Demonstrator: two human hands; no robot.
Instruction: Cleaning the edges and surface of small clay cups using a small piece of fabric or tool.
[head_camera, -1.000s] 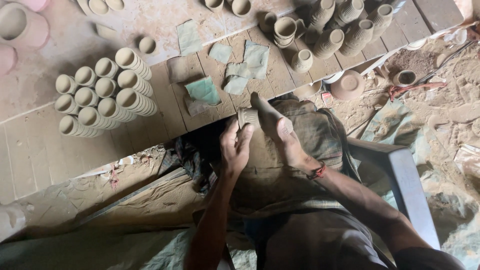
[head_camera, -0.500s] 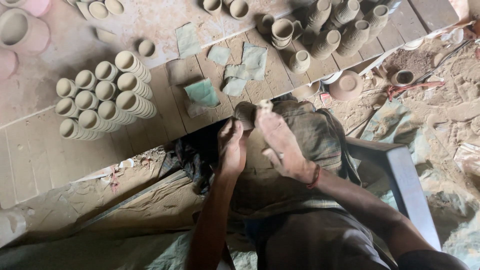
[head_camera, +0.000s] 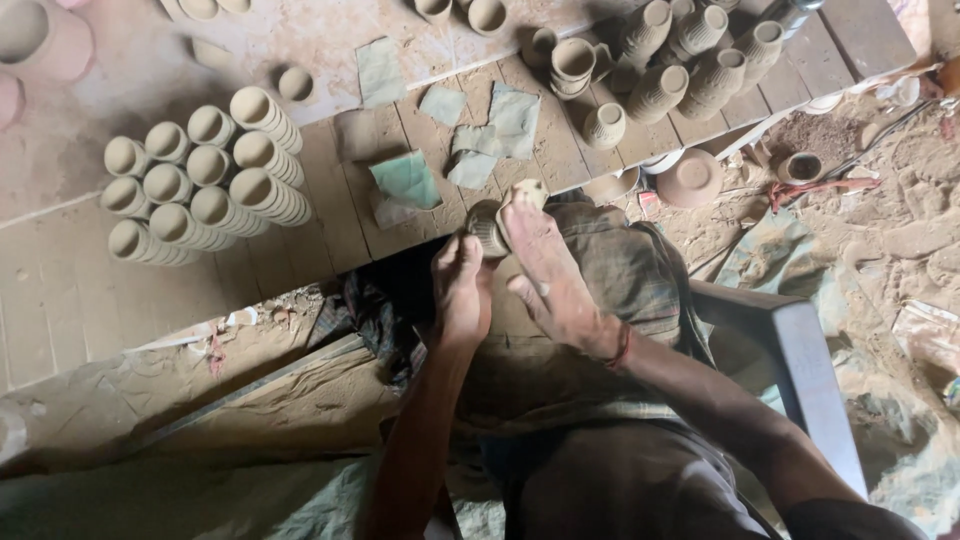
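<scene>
Over my lap I hold a small ribbed clay cup (head_camera: 487, 226) between both hands. My left hand (head_camera: 462, 295) grips it from below and the left. My right hand (head_camera: 548, 268) lies flat against its right side, fingers stretched toward the wooden board (head_camera: 330, 200). A red thread circles my right wrist. Most of the cup is hidden by my fingers.
Stacked rows of clay cups (head_camera: 200, 175) lie on the board at the left. More ribbed cups (head_camera: 690, 55) stand at the upper right, with green cloth scraps (head_camera: 408, 180) between. A clay dish (head_camera: 692, 176) and a small pot (head_camera: 801, 166) sit on sandy ground. A grey seat frame (head_camera: 805, 370) runs at my right.
The cup has risen toward the board's edge. My right hand turned from gripping at the side to lying flat along the cup, and my left hand shifted under it.
</scene>
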